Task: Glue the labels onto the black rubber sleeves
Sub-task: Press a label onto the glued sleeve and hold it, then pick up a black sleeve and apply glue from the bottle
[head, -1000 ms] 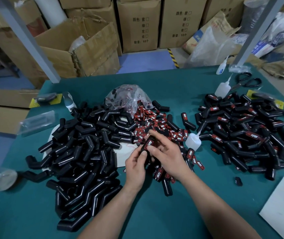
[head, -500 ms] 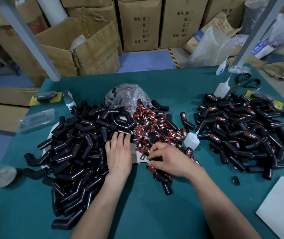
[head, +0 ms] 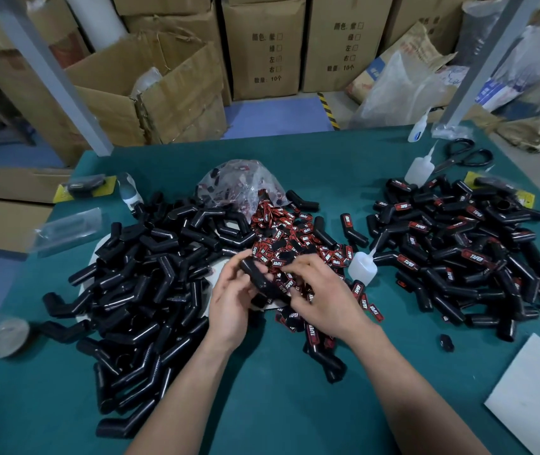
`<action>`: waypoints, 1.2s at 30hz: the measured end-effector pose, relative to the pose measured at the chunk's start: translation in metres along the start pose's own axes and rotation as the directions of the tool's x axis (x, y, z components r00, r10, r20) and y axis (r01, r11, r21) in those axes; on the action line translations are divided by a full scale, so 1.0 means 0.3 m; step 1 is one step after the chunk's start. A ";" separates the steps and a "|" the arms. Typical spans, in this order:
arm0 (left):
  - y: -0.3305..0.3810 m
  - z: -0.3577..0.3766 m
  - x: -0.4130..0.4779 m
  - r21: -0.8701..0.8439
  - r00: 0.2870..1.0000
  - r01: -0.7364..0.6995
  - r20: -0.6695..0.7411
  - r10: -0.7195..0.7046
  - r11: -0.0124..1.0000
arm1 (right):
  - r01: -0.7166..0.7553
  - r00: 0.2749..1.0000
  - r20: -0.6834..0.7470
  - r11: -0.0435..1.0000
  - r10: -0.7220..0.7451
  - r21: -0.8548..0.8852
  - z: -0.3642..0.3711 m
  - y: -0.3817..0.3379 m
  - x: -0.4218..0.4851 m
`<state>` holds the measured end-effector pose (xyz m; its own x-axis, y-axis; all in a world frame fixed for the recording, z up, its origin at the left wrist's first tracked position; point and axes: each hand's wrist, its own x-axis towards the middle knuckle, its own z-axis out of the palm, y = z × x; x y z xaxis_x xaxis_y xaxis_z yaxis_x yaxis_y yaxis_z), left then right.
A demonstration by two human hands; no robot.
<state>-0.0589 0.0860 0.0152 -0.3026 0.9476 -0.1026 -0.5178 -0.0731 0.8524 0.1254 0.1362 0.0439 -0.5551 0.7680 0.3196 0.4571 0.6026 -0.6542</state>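
Observation:
My left hand [head: 234,298] grips one black rubber sleeve [head: 256,274], lifted above the table's middle. My right hand [head: 319,292] sits close on the sleeve's right, fingers curled at a red-and-black label [head: 289,284]; I cannot tell whether it pinches it. A heap of loose labels [head: 298,239] lies just behind the hands. Bare black sleeves [head: 140,284] are piled on the left. Sleeves bearing labels [head: 459,254] are piled on the right. A small glue bottle [head: 360,265] stands right of my right hand.
A clear bag with labels [head: 239,182] sits behind the label heap. Another glue bottle [head: 419,169] and scissors [head: 465,157] lie at the back right. White paper [head: 534,399] lies at the front right, a tape roll [head: 6,336] at the left edge. Cardboard boxes [head: 150,90] stand beyond the green table [head: 262,405].
My left hand left the bare-sleeve pile and came up holding one sleeve. My right hand rose from the label heap to meet it.

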 end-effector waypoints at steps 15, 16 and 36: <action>-0.111 0.070 -0.109 0.476 0.998 -0.057 0.037 0.045 0.877 | -0.204 0.978 0.046 0.876 0.204 0.438 0.016 0.005 -0.010; -0.110 0.064 -0.109 0.588 0.996 -0.090 0.041 0.081 0.804 | -0.165 0.985 0.013 0.920 0.172 0.356 0.017 0.009 -0.014; -0.118 0.021 -0.079 0.749 0.913 -0.360 0.161 0.374 0.556 | 0.210 0.911 0.412 0.889 -0.026 -0.408 -0.100 0.085 -0.225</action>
<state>-0.0282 0.0681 -0.0094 -0.3408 0.8884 0.3077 0.4202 -0.1489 0.8951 0.1954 0.1062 0.0262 -0.8035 0.5947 0.0259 0.5734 0.7849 -0.2347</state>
